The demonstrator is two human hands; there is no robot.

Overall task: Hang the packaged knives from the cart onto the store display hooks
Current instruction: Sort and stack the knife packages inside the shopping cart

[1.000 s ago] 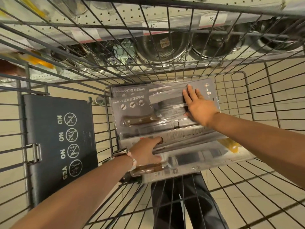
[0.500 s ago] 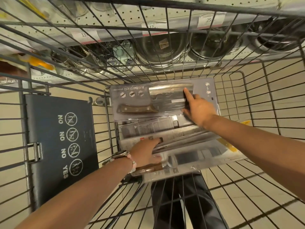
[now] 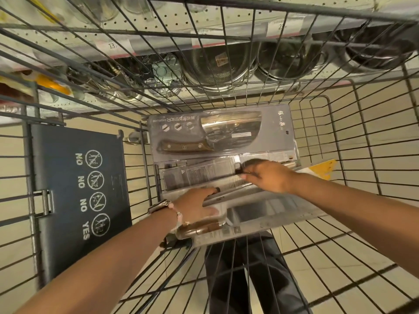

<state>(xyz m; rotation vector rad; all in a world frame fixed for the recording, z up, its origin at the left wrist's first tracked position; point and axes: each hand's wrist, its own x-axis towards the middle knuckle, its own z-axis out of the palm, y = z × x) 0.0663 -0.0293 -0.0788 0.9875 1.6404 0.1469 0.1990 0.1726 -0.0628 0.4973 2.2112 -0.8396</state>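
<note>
A: Where are the packaged knives?
B: Stacked flat on the floor of the wire shopping cart (image 3: 374, 155). The top packaged cleaver (image 3: 222, 133) lies at the far end, wooden handle pointing left.
A: And the hands?
B: The left hand (image 3: 196, 206) grips the near package (image 3: 260, 214) in the stack, thumb on top. The right hand (image 3: 268, 176), just nearer than the cleaver, has fingers curled at the edge of a middle package; whether it pinches it, I cannot tell.
A: Anything beside the cleaver?
B: A dark child-seat flap (image 3: 79, 196) with warning icons, to its left.
</note>
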